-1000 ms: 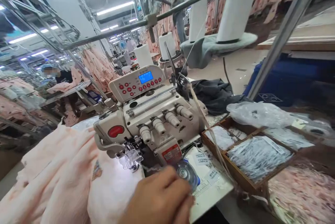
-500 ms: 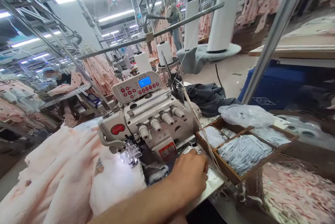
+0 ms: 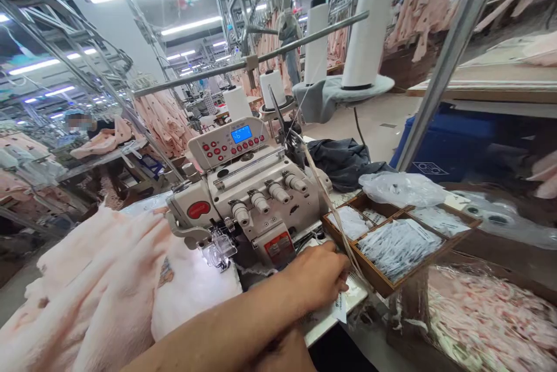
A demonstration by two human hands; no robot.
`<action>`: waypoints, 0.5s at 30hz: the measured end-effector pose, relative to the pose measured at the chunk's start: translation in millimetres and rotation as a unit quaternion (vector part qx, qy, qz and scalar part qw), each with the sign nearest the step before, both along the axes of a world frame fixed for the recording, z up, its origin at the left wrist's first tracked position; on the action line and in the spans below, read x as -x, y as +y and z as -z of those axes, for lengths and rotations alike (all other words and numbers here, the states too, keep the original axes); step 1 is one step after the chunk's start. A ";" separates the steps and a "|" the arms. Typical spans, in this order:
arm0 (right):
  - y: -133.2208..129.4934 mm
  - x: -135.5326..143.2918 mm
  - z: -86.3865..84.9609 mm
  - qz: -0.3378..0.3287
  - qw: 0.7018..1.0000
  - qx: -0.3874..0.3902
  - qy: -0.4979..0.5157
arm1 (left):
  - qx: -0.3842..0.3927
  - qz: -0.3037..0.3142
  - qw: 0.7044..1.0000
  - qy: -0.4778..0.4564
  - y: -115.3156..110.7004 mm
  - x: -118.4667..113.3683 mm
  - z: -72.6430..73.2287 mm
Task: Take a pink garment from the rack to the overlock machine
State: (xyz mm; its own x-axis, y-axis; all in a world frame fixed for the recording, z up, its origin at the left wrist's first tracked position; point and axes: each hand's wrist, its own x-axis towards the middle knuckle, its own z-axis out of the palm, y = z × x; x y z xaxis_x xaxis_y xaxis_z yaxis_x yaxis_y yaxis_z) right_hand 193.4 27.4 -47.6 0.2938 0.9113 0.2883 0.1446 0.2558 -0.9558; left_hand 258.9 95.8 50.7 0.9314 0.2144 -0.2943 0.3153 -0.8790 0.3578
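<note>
Right hand lies knuckles-up on the desk's white edge, between the cream overlock sewing machine and the brown partitioned wooden tray of white labels; little room either side. A small white paper tag hangs below the fingers; grip cannot be told. Left hand cut off.

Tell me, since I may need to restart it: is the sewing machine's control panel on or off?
On. The control panel shows a lit blue display with a figure on it.
</note>
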 end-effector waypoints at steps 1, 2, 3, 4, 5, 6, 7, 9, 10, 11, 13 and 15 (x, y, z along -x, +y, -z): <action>1.0 2.4 5.1 0.003 1.000 -0.001 0.003 | 0.006 -0.001 1.000 -0.007 0.6 1.5 -0.1; 1.2 4.6 10.6 0.004 1.000 -0.001 0.006 | 0.012 -0.003 1.000 -0.012 1.5 3.1 -0.6; 0.6 6.5 16.2 0.005 1.000 0.000 0.010 | 0.019 -0.007 1.000 -0.013 2.5 4.4 -1.5; -0.4 7.9 21.8 0.003 1.000 0.001 0.012 | 0.028 -0.010 0.999 -0.011 3.5 5.3 -2.6; -1.7 9.0 27.0 0.002 1.000 0.001 0.015 | 0.038 -0.009 0.999 -0.006 4.5 5.7 -3.6; -2.8 9.7 31.7 0.002 1.000 0.000 0.018 | 0.044 -0.004 0.999 -0.002 5.2 5.7 -4.5; -3.7 10.1 35.6 0.003 1.000 -0.002 0.020 | 0.048 0.005 0.999 0.001 5.6 5.4 -5.1; -4.5 10.1 40.4 0.007 1.000 -0.010 0.025 | 0.046 0.030 0.998 0.001 5.6 4.3 -5.2; -4.5 10.0 41.0 0.008 0.999 -0.015 0.027 | 0.042 0.041 0.998 -0.001 5.4 3.8 -4.9; -4.3 9.8 40.5 0.006 0.999 -0.019 0.030 | 0.039 0.048 0.998 -0.001 5.2 3.5 -4.3; -3.9 9.4 36.5 0.000 0.999 -0.022 0.034 | 0.040 0.056 0.998 0.001 4.9 3.0 -2.7; -3.9 8.6 30.2 -0.002 0.999 -0.021 0.034 | 0.045 0.057 0.997 0.001 4.6 2.6 -1.6</action>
